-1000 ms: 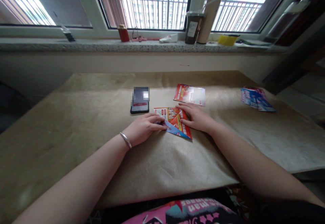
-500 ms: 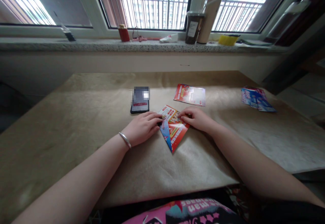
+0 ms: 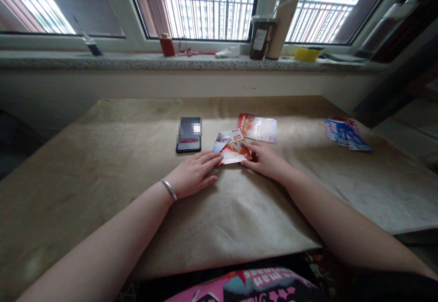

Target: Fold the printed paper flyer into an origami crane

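A printed paper leaflet [image 3: 236, 147], red, white and blue with folds in it, lies on the table between my hands. My left hand [image 3: 195, 172], with a silver bangle at the wrist, rests with its fingers stretched out flat. Their tips touch the leaflet's lower left corner and the thumb is spread apart on the table. My right hand [image 3: 265, 158] pinches the leaflet's right edge between thumb and fingers. The leaflet's far corner reaches a stack of red and white leaflets [image 3: 262, 128] just beyond it.
A phone [image 3: 189, 137] lies left of the leaflet. Several blue leaflets [image 3: 347, 134] are fanned out at the far right of the table [image 3: 119, 156]. On the windowsill [image 3: 130, 62] stand a red container [image 3: 167, 45], a dark cup [image 3: 262, 39], a tall tube [image 3: 285, 17] and a yellow item [image 3: 307, 54].
The leaflet has turned and its pointed lower corner no longer sticks out towards me. It now lies farther away. My left thumb has come off it, while my right hand has shifted slightly.
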The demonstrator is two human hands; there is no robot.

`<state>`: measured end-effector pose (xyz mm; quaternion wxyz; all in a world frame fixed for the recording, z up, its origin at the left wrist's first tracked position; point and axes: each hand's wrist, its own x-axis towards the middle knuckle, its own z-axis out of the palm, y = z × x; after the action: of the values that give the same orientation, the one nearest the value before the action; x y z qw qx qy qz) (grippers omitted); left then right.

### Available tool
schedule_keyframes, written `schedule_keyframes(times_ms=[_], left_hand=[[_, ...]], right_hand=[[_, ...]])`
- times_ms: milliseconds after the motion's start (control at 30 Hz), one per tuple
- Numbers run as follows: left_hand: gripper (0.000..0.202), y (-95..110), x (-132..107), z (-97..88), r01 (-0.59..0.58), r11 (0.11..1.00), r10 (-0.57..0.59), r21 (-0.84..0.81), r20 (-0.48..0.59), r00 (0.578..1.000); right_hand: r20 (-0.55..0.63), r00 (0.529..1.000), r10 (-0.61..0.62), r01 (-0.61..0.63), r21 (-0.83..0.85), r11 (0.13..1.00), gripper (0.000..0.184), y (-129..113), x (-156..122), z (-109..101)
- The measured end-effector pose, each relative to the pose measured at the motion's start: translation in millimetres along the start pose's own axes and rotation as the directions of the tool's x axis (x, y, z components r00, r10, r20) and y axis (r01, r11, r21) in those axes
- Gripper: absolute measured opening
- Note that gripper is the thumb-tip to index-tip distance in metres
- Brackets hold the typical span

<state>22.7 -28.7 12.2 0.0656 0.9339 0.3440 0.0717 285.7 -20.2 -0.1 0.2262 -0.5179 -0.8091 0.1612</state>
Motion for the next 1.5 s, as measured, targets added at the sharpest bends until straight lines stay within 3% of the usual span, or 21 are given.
schedule_keyframes(times_ms=[133, 400, 500, 667, 800, 1067, 1233, 1367, 1500], left_hand=[[0.056, -1.4, 0.0, 1.7, 0.023, 1.000, -0.023, -0.018, 0.011, 1.000], [0.052, -4.3, -0.5, 1.9, 0.004, 0.999, -0.002, -0.044, 0.037, 0.999], [0.053, -3.6, -0.6, 1.4, -0.004, 1.000, 0.006, -0.030, 0.053, 0.999], [0.055, -2.9, -0.4, 2.4, -0.032, 0.999, 0.033, -0.026, 0.047, 0.998], [0.057, -2.1, -0.3, 2.9, -0.047, 0.998, 0.049, -0.029, 0.071, 0.996], [0.061, 1.3, -1.8, 1.4, -0.055, 0.996, 0.060, -0.072, 0.079, 0.995], [0.067, 7.3, -2.1, 3.7, -0.154, 0.982, 0.161, -0.109, 0.061, 0.985], [0.065, 11.9, -1.7, 5.2, -0.137, 0.988, 0.143, -0.071, 0.088, 0.986], [0.064, 12.8, -1.2, 5.6, -0.116, 0.993, 0.119, -0.031, 0.123, 0.985]], right_hand=[[0.071, 0.989, -0.128, 0.142, -0.253, 0.957, 0.053, -2.1, -3.3, -6.3], [0.148, 0.940, -0.306, 0.339, -0.488, 0.805, 0.026, -12.2, -4.6, -16.7], [0.157, 0.911, -0.381, 0.410, -0.447, 0.795, 0.025, -15.5, -4.5, -15.0], [0.139, 0.887, -0.440, 0.461, -0.219, 0.860, 0.018, -18.2, -4.0, -9.8], [0.154, 0.915, -0.372, 0.388, -0.085, 0.918, 0.012, -18.4, -4.3, -7.6], [0.081, 0.989, -0.124, 0.129, -0.065, 0.989, 0.011, -13.9, -5.6, -12.4], [0.064, 0.998, -0.024, 0.021, 0.037, 0.999, 0.012, -7.8, -0.5, -13.8], [0.060, 0.998, 0.016, -0.023, 0.113, 0.993, 0.012, -2.0, 3.7, -9.5], [0.048, 0.995, 0.085, -0.087, 0.037, 0.996, 0.013, -3.6, 5.1, -5.2]])
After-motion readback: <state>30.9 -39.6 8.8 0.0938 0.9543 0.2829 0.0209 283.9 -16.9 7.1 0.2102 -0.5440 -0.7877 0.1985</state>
